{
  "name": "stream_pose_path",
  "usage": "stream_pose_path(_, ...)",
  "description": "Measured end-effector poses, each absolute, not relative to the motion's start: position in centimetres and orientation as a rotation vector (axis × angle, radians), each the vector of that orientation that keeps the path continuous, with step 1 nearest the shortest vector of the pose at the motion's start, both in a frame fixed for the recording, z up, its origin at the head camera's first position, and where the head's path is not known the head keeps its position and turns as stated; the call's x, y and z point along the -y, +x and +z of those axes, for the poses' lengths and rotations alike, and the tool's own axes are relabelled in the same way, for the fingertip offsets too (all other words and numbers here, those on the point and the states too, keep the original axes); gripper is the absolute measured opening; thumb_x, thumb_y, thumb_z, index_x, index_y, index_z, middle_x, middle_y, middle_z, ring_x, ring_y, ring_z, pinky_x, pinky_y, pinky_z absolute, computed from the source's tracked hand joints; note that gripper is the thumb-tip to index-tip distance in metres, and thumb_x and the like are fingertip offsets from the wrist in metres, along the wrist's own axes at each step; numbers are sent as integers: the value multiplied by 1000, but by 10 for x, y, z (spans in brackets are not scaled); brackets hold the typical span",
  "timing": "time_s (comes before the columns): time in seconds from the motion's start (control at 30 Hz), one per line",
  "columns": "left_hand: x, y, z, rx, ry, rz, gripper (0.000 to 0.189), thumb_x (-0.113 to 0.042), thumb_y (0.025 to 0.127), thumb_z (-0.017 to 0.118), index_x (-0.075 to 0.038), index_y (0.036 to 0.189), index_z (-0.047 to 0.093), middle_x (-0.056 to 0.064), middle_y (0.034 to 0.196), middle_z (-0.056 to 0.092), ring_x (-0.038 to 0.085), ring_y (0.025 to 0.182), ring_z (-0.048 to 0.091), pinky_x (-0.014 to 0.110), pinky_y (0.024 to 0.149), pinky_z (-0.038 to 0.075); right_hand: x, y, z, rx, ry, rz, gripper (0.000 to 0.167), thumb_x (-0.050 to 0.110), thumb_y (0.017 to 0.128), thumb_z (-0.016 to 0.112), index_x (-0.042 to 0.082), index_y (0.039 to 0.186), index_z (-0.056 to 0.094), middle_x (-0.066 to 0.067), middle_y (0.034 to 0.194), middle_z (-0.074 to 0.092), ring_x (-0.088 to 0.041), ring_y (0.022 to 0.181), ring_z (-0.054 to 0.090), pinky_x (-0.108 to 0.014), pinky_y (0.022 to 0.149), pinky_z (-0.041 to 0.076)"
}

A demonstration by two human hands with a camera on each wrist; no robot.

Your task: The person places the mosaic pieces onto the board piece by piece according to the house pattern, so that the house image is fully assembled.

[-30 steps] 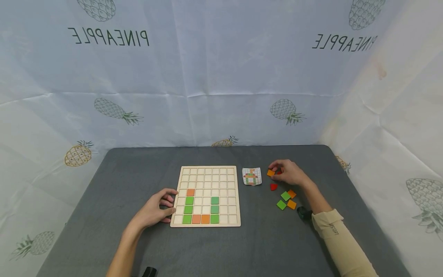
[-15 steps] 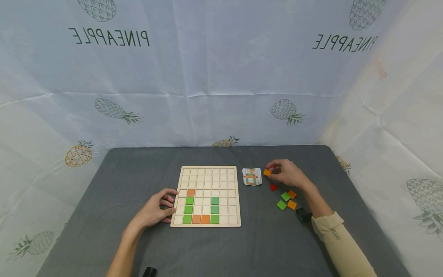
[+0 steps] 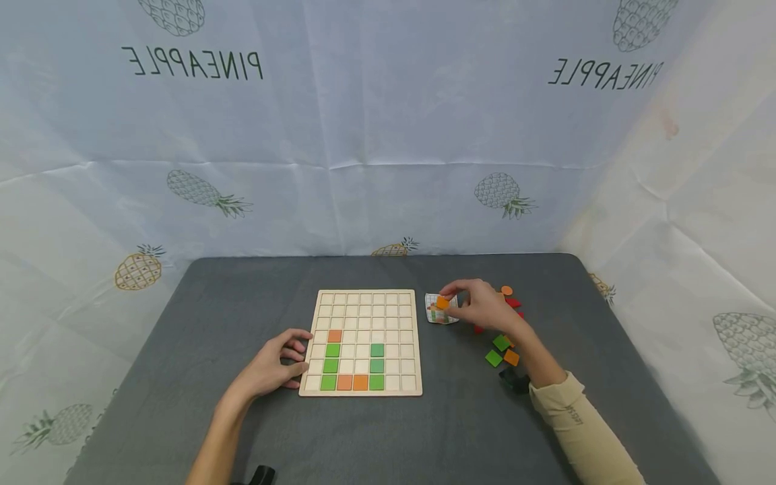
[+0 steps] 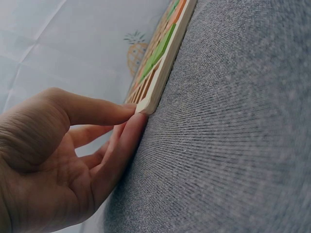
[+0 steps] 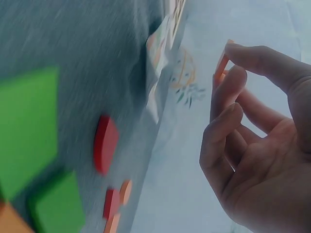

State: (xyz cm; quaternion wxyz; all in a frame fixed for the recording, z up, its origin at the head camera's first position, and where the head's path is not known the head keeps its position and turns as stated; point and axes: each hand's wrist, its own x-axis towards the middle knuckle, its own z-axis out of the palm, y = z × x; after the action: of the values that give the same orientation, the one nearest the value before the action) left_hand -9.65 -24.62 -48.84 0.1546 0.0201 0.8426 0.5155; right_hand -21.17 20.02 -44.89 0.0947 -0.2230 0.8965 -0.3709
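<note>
Grey table (image 3: 376, 438) bears the wooden board (image 3: 362, 336) | my left hand (image 3: 275, 362), thumb and forefinger apart, touches the board's left edge | my right hand (image 3: 483, 305), right of its far right corner, pinches above the printed card (image 3: 431, 314) | orange tile (image 3: 443, 302) between my right thumb and fingertip

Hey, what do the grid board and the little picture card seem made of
Grid board: probably pale wood, matte, judging by its plain cream edge. Picture card: likely thin printed paper, as its edges look wavy; finish unclear.
</note>
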Motion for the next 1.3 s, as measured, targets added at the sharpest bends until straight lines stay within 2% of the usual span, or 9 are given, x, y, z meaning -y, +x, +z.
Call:
stream_pose_path(0.37, 246, -96, -489, -2417, 62, 1474, 55, 0, 96, 75, -2, 148, 55, 20, 123, 52, 25, 104, 58, 35, 65, 66, -165, -209, -446, -2492, -786, -1251, 30, 13, 98, 79, 7, 127, 76, -17, 118, 73, -12, 54, 52, -27, 56, 47)
stream_pose_path(0.67, 247, -97, -489, -2408, 65, 1475, 55, 0, 97, 74, -3, 148, 54, 20, 124, 52, 26, 104, 57, 35, 65, 66, -134, -215, -451, -2471, -896, -1238, 31, 13, 96, 81, 6, 126, 77, -15, 114, 74, -9, 51, 43, -23, 53, 40)
stream_pose_path(0.97, 247, -96, -488, -2408, 75, 1488, 57, 0, 96, 75, -1, 149, 53, 20, 123, 52, 24, 104, 58, 36, 64, 66, -99, -214, -461, -2403, -934, -1165, 30, 16, 97, 79, 9, 127, 77, -13, 123, 76, -5, 52, 46, -21, 57, 44)
stream_pose_path(1.17, 247, -96, -488, -2411, 72, 1485, 58, 0, 96, 76, -1, 149, 53, 20, 123, 52, 24, 104, 58, 36, 64, 65, -79, -212, -468, -2368, -998, -1111, 30, 15, 97, 77, 9, 126, 77, -11, 127, 77, -6, 65, 58, -21, 67, 52)
stream_pose_path(1.3, 246, -96, -487, -2409, 77, 1483, 57, 0, 96, 76, -1, 149, 53, 20, 123, 52, 24, 103, 58, 35, 64, 66, -66, -211, -469, -2404, -1031, -1041, 27, 16, 96, 78, 11, 122, 79, -7, 120, 79, -15, 82, 68, -23, 75, 53)
